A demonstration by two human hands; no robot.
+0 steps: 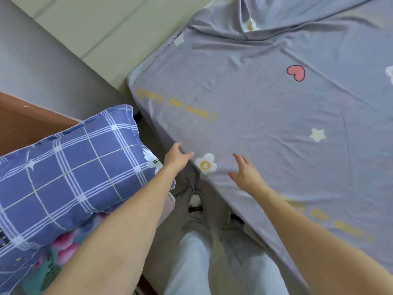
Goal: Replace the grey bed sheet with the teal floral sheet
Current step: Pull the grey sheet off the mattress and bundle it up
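The grey bed sheet, printed with a pink heart, a star, flowers and yellow lettering, covers the bed on the right and is bunched into folds at the far end. My left hand reaches to the sheet's near edge, fingers extended and touching the fabric at the bed's side. My right hand hovers open just over the sheet beside a white flower print. The teal floral sheet lies folded at the lower left, mostly hidden under a pillow.
A blue checked pillow rests on the teal sheet, on a brown wooden surface at the left. My legs and shoes stand on the floor between that and the bed. A pale green wall panel runs behind the bed.
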